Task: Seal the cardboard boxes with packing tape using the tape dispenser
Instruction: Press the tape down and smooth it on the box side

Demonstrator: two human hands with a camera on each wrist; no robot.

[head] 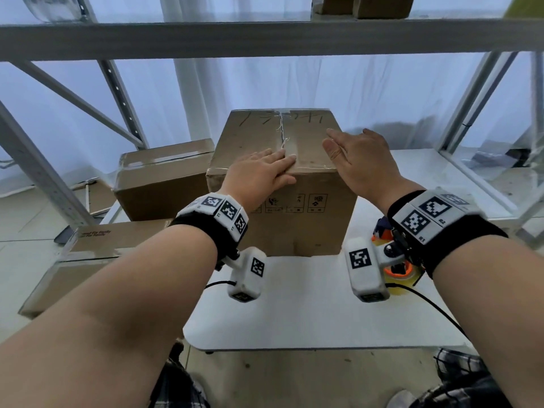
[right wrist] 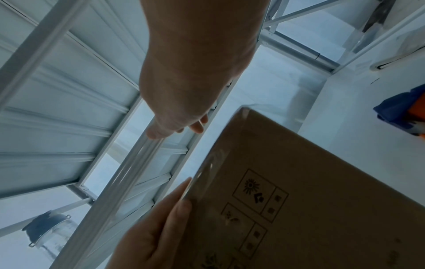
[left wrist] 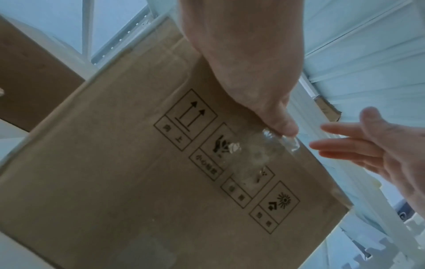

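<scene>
At nine o'clock from the middle of the head view lie two other cartons, one behind the other, both with glossy tape on top, so I judge them already sealed and set aside.

Your left hand lies flat on the near top edge of the cardboard box, fingers straight and laid over the centre seam. The grip here is open, a press and not a hold: the left wrist view shows your thumb bearing on the clear tape where it folds down over the front face, across the printed handling symbols. That placement makes sense, since it rubs the tape tail down so it bonds past the corner.

The box stands upright at the middle of the white table, its taped seam running toward twelve o'clock, directly under your left palm.

Your right hand hovers at three o'clock of the seam, over the box's right top edge, fingers extended and holding nothing. Whether it touches the cardboard is hard to tell from the head view; the right wrist view suggests it sits clear above the top.

The tape dispenser, orange and blue with a yellow roll, rests on the table at five o'clock of the box, below your right wrist and outside either grip. It appears parked there, close to hand for the next carton.
</scene>
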